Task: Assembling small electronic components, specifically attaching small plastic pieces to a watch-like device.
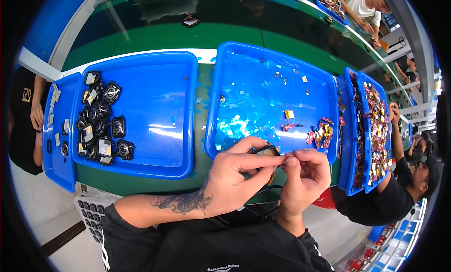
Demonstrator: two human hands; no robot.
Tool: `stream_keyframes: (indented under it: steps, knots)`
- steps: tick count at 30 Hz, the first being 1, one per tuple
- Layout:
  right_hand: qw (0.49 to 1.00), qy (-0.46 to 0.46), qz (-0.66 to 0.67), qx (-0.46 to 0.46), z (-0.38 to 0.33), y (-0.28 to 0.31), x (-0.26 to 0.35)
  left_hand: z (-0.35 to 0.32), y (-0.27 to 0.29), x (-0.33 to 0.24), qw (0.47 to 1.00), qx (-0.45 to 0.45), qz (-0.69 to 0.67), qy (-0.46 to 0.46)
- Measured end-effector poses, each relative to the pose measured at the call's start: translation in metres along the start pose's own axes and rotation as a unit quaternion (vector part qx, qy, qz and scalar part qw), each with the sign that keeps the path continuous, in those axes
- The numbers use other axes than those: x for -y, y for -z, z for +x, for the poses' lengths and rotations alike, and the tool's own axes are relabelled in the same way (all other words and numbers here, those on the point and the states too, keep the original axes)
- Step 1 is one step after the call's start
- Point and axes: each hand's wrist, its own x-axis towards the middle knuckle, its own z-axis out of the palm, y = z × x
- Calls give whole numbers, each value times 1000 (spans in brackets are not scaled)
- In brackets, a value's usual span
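Note:
Over the near edge of a blue tray (277,55), my left hand (230,175) grips a small black watch case (268,150). Its light inner side shows between the fingers, which cover much of it. My right hand (303,178) meets the left fingertips at the case's right side, thumb and forefinger pinched together. Whatever sits in that pinch is too small to make out. Bits of shiny blue film (239,124) cover the tray's left part. A pile of small red and gold parts (322,133) lies in its right part.
Left stands a blue tray (159,60) with several black watch cases (98,117), beside a narrower one (61,173). Trays heaped with small red and gold parts (378,126) stand right. A green conveyor (159,32) runs behind. Other people (404,192) work at right, left and across.

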Motion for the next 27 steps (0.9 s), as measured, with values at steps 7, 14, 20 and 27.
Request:
stream_keyframes:
  steps: [7, 14, 20, 27]
  knots:
    - [976, -126, 166, 62, 9, 6, 1, 0, -1, 7, 1000, 8, -13, -22]
    - [978, -135, 141, 75, 11, 4, 3, 0, 2, 8, 999, 28, -5, 20]
    - [946, -183, 257, 71, 11, 7, 0, 4, 6, 2, 971, 51, -183, 143]
    - [961, -164, 194, 106, 14, 15, 6, 6, 3, 7, 973, 61, -196, 103]
